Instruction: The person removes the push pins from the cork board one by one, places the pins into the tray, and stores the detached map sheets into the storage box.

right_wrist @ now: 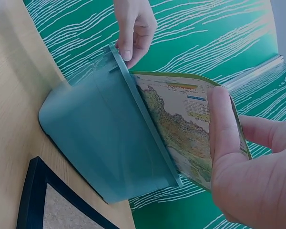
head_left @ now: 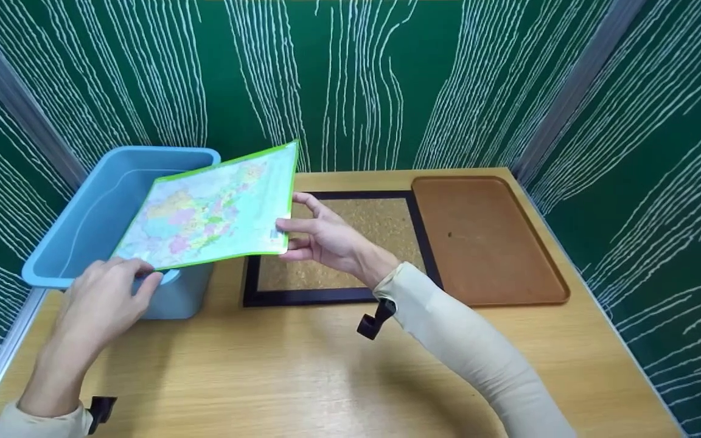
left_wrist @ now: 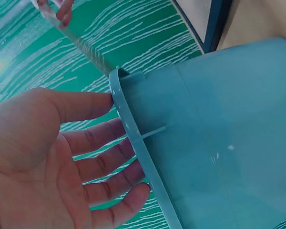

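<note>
A laminated map (head_left: pixel 204 213) with a green border slants over the blue plastic bin (head_left: pixel 189 298). My right hand (head_left: pixel 332 237) pinches its right edge, thumb on the upper face and fingers beneath. In the right wrist view, the underside of the map (right_wrist: pixel 181 126) shows a relief print, and its far part dips behind the bin's rim. My left hand (head_left: pixel 101 298) grips the near rim of the bin; in the left wrist view its thumb and fingertips meet the rim (left_wrist: pixel 133 133). The map's near left corner lies close to those fingers.
A dark-framed cork board (head_left: pixel 356 243) lies on the wooden table (head_left: pixel 302 365), partly behind my right hand and forearm. Right of it is a brown tray (head_left: pixel 490 243) with a small dark mark. Green walls (head_left: pixel 375 91) with white wavy lines enclose the table.
</note>
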Motion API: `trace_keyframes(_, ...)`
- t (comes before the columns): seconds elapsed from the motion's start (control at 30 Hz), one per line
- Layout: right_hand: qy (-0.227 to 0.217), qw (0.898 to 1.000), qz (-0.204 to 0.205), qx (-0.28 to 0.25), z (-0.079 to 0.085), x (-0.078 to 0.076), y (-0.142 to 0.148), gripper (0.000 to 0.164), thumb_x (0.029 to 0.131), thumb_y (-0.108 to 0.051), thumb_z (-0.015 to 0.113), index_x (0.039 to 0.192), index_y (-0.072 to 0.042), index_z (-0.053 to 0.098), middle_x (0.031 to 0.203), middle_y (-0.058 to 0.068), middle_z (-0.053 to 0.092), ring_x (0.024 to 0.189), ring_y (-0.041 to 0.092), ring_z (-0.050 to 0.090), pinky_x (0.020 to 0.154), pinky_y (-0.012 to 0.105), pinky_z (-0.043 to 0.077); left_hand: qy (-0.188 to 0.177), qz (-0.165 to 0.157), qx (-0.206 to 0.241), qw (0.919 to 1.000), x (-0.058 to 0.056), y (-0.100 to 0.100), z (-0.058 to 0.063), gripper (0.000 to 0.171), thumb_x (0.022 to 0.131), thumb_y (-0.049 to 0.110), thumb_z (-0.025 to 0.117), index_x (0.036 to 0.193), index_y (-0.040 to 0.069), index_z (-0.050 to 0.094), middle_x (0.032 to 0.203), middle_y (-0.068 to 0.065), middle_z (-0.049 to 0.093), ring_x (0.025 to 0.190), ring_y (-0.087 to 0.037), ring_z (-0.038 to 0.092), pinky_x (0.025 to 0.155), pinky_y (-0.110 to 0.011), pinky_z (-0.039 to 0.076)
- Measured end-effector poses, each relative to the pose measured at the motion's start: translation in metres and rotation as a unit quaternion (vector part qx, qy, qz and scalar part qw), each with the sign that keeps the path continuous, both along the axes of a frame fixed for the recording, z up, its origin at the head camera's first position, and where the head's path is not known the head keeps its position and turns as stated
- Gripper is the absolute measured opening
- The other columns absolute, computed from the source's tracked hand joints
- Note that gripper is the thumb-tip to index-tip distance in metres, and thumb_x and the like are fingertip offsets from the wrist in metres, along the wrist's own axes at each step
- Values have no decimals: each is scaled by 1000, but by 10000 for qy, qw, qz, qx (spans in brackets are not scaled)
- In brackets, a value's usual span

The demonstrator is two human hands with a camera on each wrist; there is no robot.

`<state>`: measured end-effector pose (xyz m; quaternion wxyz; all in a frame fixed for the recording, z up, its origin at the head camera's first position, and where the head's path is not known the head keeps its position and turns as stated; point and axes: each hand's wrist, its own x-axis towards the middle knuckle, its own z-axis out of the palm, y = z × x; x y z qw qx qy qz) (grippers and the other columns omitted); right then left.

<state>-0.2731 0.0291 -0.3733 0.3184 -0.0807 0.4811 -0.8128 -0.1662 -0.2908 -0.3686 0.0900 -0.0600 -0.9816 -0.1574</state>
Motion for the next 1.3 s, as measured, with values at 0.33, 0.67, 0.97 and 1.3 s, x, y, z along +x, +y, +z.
trace_keyframes(0.33, -40, 9999, -49, 91, -11, -4, -19, 55, 98, -2, 65, 143, -21, 39, 107, 23, 70, 79, 31, 73, 68, 37, 61, -39, -74, -66, 9999, 1, 1, -2, 32, 98, 23, 68, 108, -7, 72, 92, -21, 68, 86, -42, 54, 68, -50, 43)
trace_keyframes(0.67, -107, 9993, -185, 299, -20, -12, -59, 52, 97, -1, 66, 137, -24, 43, 98, 21, 68, 70, 28, 71, 66, 37, 61, 263, -140, 61, 9995, 2, 0, -5, 26, 96, 21, 70, 101, -5, 73, 92, -21, 69, 85, -42, 55, 69, -53, 43)
trace_keyframes(0.97, -193, 9994, -12, 275, -24, -8, -88, 54, 96, -2, 68, 137, -27, 42, 104, 24, 70, 77, 32, 73, 68, 38, 61, 664, -168, 188, 9975, 5, -1, -11, 24, 96, 19, 70, 103, -4, 74, 102, -25, 70, 92, -48, 57, 72, -62, 43)
trace_keyframes(1.3, -244, 9993, 17, 292, -22, -5, -107, 49, 96, -5, 68, 133, -27, 45, 108, 26, 71, 80, 33, 74, 69, 39, 61, 292, 31, 150, 9995, 5, 2, -12, 28, 98, 22, 69, 108, -4, 72, 97, -23, 69, 95, -46, 52, 77, -59, 42)
